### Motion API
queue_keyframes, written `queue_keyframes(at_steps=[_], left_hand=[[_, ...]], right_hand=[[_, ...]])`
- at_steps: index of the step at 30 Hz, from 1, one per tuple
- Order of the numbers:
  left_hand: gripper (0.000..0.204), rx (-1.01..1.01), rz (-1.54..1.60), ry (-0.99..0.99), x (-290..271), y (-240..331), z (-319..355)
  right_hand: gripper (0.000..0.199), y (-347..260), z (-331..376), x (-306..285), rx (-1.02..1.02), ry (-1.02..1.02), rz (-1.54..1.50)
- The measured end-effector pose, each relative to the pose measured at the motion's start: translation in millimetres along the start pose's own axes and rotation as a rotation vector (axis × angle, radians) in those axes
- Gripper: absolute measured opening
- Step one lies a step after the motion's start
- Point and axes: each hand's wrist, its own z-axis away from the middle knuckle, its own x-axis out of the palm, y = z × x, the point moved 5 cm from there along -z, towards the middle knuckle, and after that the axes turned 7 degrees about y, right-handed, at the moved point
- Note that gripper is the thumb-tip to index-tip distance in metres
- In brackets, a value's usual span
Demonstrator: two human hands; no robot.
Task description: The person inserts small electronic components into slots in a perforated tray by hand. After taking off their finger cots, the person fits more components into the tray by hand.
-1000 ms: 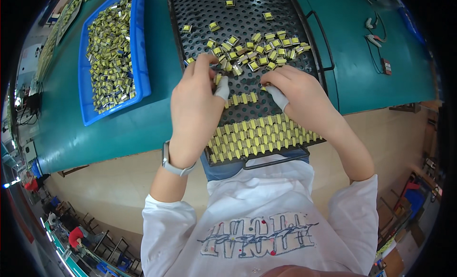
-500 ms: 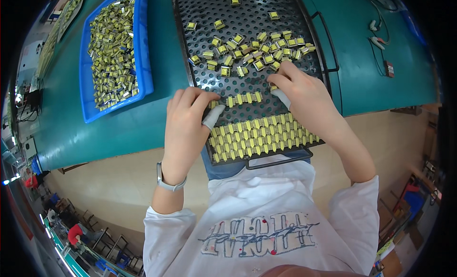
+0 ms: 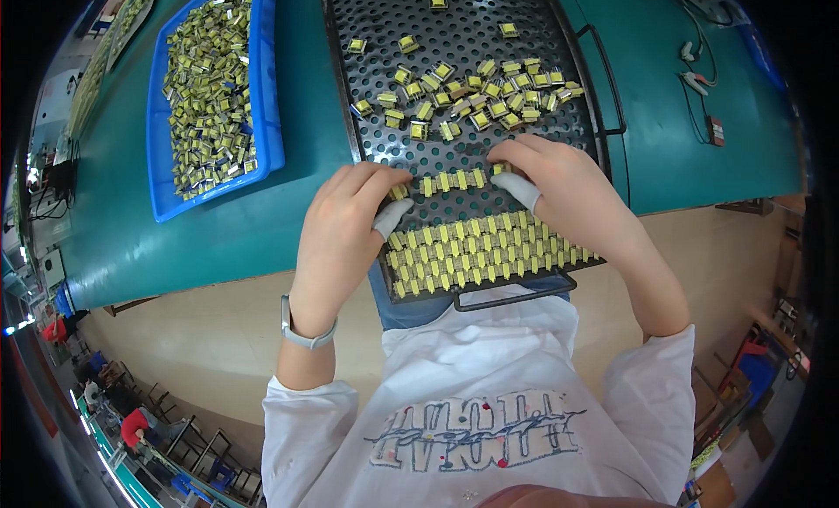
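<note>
A black perforated tray [image 3: 542, 54] lies on the teal table, its near end overhanging the edge. Loose small yellow components [image 3: 463, 93] are scattered across its middle. Neat rows of the same parts [image 3: 476, 250] fill its near end. A short row of components [image 3: 450, 181] lies between my two hands. My left hand [image 3: 345, 233], with a white finger cot on the thumb, pinches the row's left end. My right hand [image 3: 564, 193], also with a white cot on the thumb, presses against the row's right end.
A blue bin [image 3: 214, 89] heaped with yellow components sits left of the tray. Cables and small clips [image 3: 699, 71] lie at the table's right. The teal table edge [image 3: 218, 276] runs just beyond my wrists. A grey band is on my left wrist [image 3: 306, 333].
Both hands drew back toward me from the loose pile, bringing a short row of components down the tray toward the packed rows.
</note>
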Motion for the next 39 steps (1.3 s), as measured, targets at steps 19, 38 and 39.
queue_keyframes(at_steps=[19,38,39], left_hand=[[0.030,-0.159,0.190,0.007,-7.4,1.3,1.8],[0.069,0.060,0.023,-0.085,0.3,-3.4,-0.9],[0.069,0.060,0.023,-0.086,-2.3,-3.8,1.2]], right_hand=[[0.020,-1.1,-1.3,9.6,0.105,0.038,-0.270],[0.060,-17.2,-7.9,25.7,-0.016,-0.034,-0.262],[0.061,-20.0,-8.7,26.8,-0.018,-0.047,-0.263]])
